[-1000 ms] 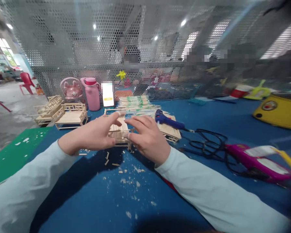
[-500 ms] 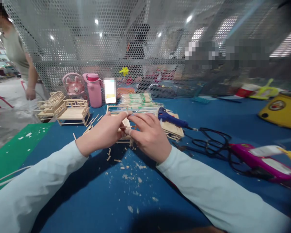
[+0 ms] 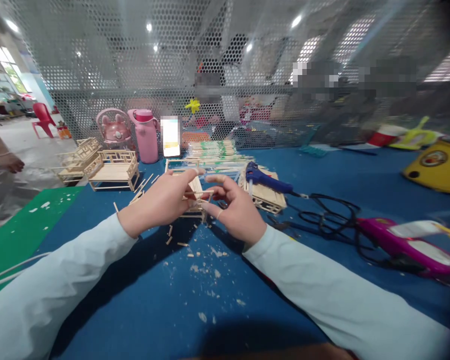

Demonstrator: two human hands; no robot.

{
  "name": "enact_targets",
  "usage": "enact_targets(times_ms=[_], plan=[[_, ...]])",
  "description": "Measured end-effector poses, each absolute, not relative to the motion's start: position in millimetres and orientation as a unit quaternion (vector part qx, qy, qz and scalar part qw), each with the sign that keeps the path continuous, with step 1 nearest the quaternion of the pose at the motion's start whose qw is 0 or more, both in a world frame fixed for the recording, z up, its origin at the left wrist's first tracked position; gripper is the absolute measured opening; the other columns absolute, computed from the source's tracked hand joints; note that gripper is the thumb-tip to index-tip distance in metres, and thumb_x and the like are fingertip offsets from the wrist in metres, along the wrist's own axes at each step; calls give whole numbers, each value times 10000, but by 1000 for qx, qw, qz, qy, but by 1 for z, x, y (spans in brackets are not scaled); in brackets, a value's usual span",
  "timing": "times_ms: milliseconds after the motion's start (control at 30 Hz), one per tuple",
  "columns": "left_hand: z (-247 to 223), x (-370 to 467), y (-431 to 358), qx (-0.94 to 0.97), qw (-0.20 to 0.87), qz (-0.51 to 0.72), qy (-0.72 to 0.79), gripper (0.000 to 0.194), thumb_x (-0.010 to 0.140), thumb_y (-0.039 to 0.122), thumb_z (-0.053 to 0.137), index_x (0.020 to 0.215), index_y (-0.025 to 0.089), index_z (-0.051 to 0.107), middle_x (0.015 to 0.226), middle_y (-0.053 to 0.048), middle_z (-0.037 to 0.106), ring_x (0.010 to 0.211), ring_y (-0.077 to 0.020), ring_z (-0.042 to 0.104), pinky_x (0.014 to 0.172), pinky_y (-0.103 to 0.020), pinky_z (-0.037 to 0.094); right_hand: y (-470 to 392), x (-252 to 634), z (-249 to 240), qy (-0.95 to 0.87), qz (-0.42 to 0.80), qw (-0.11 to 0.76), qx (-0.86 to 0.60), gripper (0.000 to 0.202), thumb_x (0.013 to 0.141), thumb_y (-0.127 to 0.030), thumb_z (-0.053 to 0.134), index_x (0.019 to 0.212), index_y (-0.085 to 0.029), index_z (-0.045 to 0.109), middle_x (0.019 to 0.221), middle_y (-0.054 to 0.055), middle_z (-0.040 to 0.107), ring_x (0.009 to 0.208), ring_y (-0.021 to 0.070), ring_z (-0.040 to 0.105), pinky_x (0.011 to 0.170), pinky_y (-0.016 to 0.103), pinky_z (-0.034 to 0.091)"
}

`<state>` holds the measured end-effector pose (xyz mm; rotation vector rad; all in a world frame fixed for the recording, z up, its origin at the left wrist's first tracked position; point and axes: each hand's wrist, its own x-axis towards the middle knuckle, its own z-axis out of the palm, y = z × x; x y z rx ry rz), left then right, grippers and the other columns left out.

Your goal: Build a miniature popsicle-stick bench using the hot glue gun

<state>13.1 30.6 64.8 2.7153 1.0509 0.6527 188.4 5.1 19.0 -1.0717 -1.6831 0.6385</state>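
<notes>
A small wooden stick bench (image 3: 195,186) stands on the blue table (image 3: 142,300), partly hidden by my hands. My left hand (image 3: 163,200) grips its near side, fingers closed around thin sticks there. At its right corner is my right hand (image 3: 234,210), thumb and fingers spread apart around a stick end without visibly gripping it. Just right of that hand, a blue glue gun (image 3: 268,181) lies on another wooden stick piece (image 3: 264,200). Finished-looking stick benches (image 3: 112,172) stand at the left.
Behind are a pink bottle (image 3: 147,137), a lit phone (image 3: 170,137) and bundled sticks (image 3: 213,150). Black cable (image 3: 328,212) and a magenta device (image 3: 405,245) lie right, near a yellow bag (image 3: 440,167). A person's hand (image 3: 11,162) shows far left. Stick offcuts lie in front.
My right hand's fingers have opened and drawn slightly away from the bench corner. My left hand has stayed nearly still. The person at the far left has moved mostly out of view.
</notes>
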Motion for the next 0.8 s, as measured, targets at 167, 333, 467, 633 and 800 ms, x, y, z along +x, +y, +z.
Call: enact_targets(times_ms=[167,333,467,633,800], plan=[[65,12,31,910,76,220,343,583,779,97,579,1334,150,407,900,-59,741,937,-236,666,891,-376,427,6,185,18,-631,357,533,-436,366,677,-206,665,1006,-222,504,761,-23,645,746,145,625,781,362,487],[64,12,32,910,72,221,342,544,775,86,584,1298,138,446,902,-58,742,926,-224,673,935,-388,404,6,181,15,-572,415,564,-427,379,631,-183,679,965,-234,507,737,-50,658,725,135,637,773,355,500],[62,12,33,913,66,226,333,537,774,78,580,1292,136,452,897,-62,742,936,-220,670,946,-394,395,6,179,16,-551,431,577,-423,378,607,-166,690,938,-229,518,711,-61,656,720,125,631,783,352,495],[62,12,32,912,63,225,337,527,779,75,565,1289,144,451,896,-58,745,934,-218,670,942,-393,398,6,179,16,-529,456,581,-418,382,592,-174,704,924,-227,524,690,-69,650,689,122,621,743,341,493],[62,12,33,913,59,225,335,503,778,95,578,1267,148,473,885,-59,746,936,-215,672,934,-383,404,7,178,15,-509,476,586,-413,381,572,-163,712,900,-224,529,682,-71,654,693,119,622,763,340,484]])
